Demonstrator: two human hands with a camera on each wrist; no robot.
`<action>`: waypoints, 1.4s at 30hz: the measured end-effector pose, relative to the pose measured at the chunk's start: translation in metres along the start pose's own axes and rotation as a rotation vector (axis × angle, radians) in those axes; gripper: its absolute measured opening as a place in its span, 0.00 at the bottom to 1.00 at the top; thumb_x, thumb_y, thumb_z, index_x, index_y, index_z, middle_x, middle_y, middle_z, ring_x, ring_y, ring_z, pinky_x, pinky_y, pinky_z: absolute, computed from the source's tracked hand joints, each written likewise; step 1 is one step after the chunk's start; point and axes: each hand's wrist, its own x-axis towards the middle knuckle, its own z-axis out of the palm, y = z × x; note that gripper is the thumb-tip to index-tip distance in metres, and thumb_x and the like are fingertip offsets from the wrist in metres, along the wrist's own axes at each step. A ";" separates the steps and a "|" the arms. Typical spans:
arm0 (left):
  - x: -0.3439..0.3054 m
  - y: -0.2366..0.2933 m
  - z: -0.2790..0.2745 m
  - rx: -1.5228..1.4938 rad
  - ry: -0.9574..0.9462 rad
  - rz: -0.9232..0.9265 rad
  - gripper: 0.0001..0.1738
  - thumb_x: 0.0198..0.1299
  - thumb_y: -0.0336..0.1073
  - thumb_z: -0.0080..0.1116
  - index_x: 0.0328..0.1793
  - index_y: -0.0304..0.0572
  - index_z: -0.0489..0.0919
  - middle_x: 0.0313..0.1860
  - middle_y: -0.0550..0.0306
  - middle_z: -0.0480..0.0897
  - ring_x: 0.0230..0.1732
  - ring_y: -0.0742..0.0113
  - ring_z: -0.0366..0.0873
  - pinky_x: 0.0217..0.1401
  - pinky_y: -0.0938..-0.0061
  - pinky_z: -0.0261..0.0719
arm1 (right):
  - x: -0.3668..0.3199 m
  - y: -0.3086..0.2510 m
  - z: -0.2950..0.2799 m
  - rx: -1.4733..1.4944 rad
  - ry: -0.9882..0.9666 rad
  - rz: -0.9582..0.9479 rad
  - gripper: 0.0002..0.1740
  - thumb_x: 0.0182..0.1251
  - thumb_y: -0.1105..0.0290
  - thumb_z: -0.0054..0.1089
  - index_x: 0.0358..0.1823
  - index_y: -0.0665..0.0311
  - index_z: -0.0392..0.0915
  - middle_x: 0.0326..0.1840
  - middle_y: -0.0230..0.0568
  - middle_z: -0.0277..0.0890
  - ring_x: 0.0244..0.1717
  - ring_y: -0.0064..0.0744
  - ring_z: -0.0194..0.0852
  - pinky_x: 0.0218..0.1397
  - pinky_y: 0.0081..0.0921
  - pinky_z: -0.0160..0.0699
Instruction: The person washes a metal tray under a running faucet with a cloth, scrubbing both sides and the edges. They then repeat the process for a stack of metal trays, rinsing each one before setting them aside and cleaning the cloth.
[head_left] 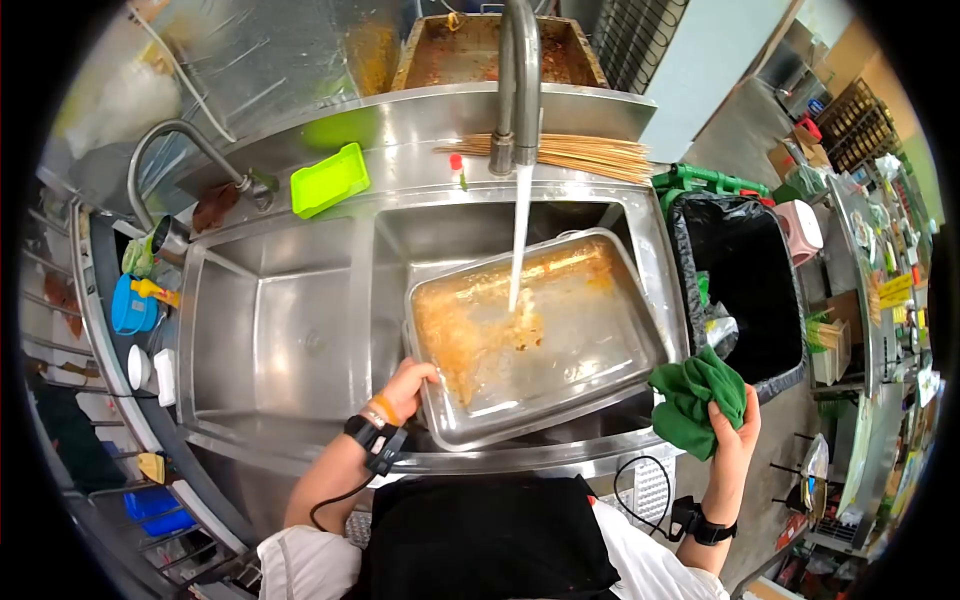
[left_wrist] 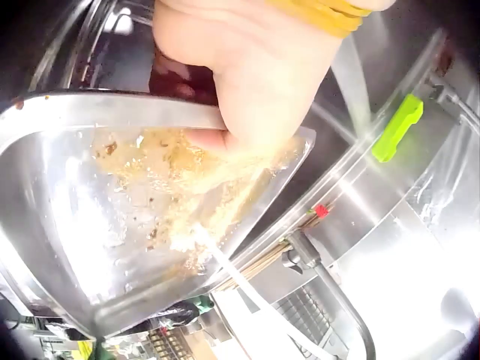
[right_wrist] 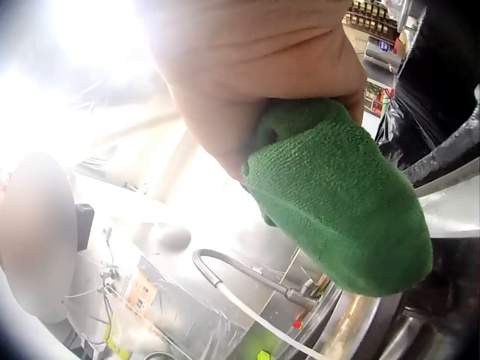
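Note:
A rectangular metal tray (head_left: 600,340) lies tilted across the right sink basin, with brownish, cloudy water and food bits inside. My left hand (head_left: 403,390) grips its left rim, the thumb over the edge on the inside, as the left wrist view shows; the other fingers go under the rim, partly hidden. A stream of water (head_left: 518,230) falls from the faucet (head_left: 525,90) into the tray. My right hand (head_left: 735,430) holds a bunched green cloth (head_left: 695,400) beyond the tray's right corner. In the right wrist view the cloth (right_wrist: 345,202) hangs folded from the fingers.
The left sink basin (head_left: 305,330) adjoins on the left. A bright green plastic tray (head_left: 330,180) and a bundle of wooden skewers (head_left: 590,155) lie on the back ledge. To the right stands a bin lined with a black bag (head_left: 760,300). A second faucet (head_left: 190,130) curves at the left.

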 end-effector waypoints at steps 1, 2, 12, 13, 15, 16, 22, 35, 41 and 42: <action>-0.011 0.008 -0.007 0.004 0.031 -0.007 0.22 0.45 0.21 0.50 0.50 0.29 0.78 0.38 0.51 0.83 0.39 0.61 0.82 0.47 0.68 0.82 | -0.002 0.000 0.002 -0.001 0.025 0.028 0.20 0.64 0.77 0.64 0.56 0.68 0.71 0.48 0.33 0.77 0.50 0.21 0.73 0.57 0.20 0.69; -0.011 0.003 -0.015 -0.005 0.039 -0.057 0.22 0.45 0.22 0.50 0.50 0.29 0.78 0.38 0.52 0.82 0.40 0.61 0.82 0.47 0.68 0.82 | -0.005 -0.002 0.004 0.003 0.038 0.054 0.21 0.63 0.77 0.64 0.57 0.68 0.71 0.49 0.34 0.77 0.50 0.22 0.73 0.57 0.20 0.69; -0.126 0.080 -0.042 0.022 0.349 0.196 0.22 0.51 0.34 0.56 0.53 0.35 0.75 0.37 0.54 0.80 0.37 0.67 0.79 0.34 0.71 0.78 | 0.014 0.023 0.024 -0.017 -0.128 0.027 0.26 0.65 0.76 0.61 0.65 0.73 0.70 0.57 0.47 0.77 0.53 0.38 0.76 0.60 0.33 0.75; -0.124 0.084 -0.050 0.052 0.343 0.216 0.21 0.51 0.34 0.56 0.53 0.35 0.75 0.36 0.53 0.80 0.32 0.67 0.79 0.29 0.73 0.75 | 0.011 0.015 0.027 -0.080 -0.136 0.017 0.26 0.65 0.76 0.63 0.65 0.74 0.71 0.56 0.47 0.78 0.53 0.38 0.76 0.59 0.34 0.75; -0.128 0.110 -0.051 0.167 0.374 0.275 0.19 0.52 0.35 0.57 0.51 0.37 0.75 0.31 0.55 0.79 0.23 0.69 0.77 0.17 0.76 0.68 | 0.011 0.006 0.037 -0.100 -0.192 -0.005 0.26 0.65 0.76 0.62 0.64 0.75 0.71 0.56 0.46 0.78 0.52 0.37 0.76 0.59 0.33 0.76; -0.110 0.113 -0.064 0.279 0.383 0.359 0.19 0.52 0.37 0.58 0.51 0.38 0.75 0.31 0.56 0.79 0.25 0.67 0.78 0.19 0.75 0.71 | 0.009 0.001 0.042 -0.108 -0.212 -0.015 0.25 0.64 0.77 0.62 0.63 0.75 0.71 0.56 0.46 0.78 0.52 0.36 0.76 0.59 0.32 0.76; -0.135 0.188 0.019 1.317 0.692 0.599 0.32 0.48 0.42 0.62 0.58 0.33 0.70 0.32 0.35 0.82 0.38 0.36 0.82 0.42 0.52 0.80 | 0.006 0.020 0.042 0.010 -0.098 0.006 0.27 0.62 0.80 0.61 0.64 0.71 0.68 0.55 0.42 0.76 0.54 0.29 0.74 0.60 0.26 0.72; -0.065 0.126 -0.022 0.938 0.179 0.532 0.31 0.56 0.42 0.59 0.65 0.37 0.71 0.52 0.39 0.82 0.51 0.48 0.82 0.55 0.57 0.78 | -0.022 0.024 0.018 0.108 -0.093 0.072 0.21 0.62 0.78 0.63 0.57 0.70 0.72 0.51 0.37 0.78 0.51 0.25 0.74 0.57 0.22 0.71; 0.031 -0.009 0.000 0.859 0.338 0.351 0.36 0.52 0.43 0.58 0.64 0.28 0.65 0.48 0.26 0.80 0.51 0.35 0.80 0.54 0.53 0.78 | -0.015 0.051 -0.005 0.150 -0.188 0.042 0.29 0.70 0.73 0.56 0.71 0.68 0.61 0.62 0.45 0.72 0.60 0.36 0.73 0.63 0.33 0.73; 0.059 -0.034 -0.011 0.876 0.419 0.332 0.34 0.54 0.42 0.59 0.64 0.28 0.65 0.49 0.25 0.80 0.52 0.34 0.80 0.56 0.52 0.77 | -0.023 0.027 0.008 0.115 -0.203 0.043 0.27 0.69 0.74 0.57 0.68 0.70 0.65 0.61 0.46 0.73 0.58 0.37 0.74 0.62 0.33 0.73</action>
